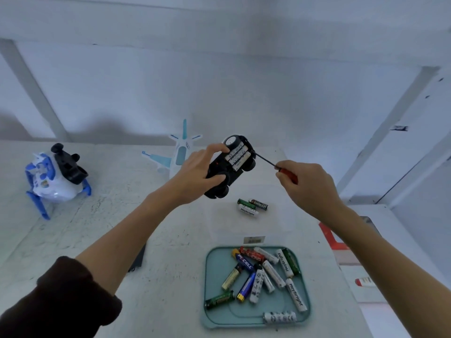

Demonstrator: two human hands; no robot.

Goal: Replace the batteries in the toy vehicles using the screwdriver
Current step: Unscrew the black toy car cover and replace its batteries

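Nearest me, the teal tray (256, 315) is holding loose batteries (263, 274). Above the counter (97, 228), my left hand (195, 176) is gripping the upturned black toy car (230, 165), three cells showing, while my right hand (306, 181) is pinching the screwdriver (273, 163), its tip pointing left at the car.

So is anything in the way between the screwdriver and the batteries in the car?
No, nothing visible. The right hand holds the screwdriver, its tip at the edge of the open battery bay. The left hand grips the toy car from the other side.
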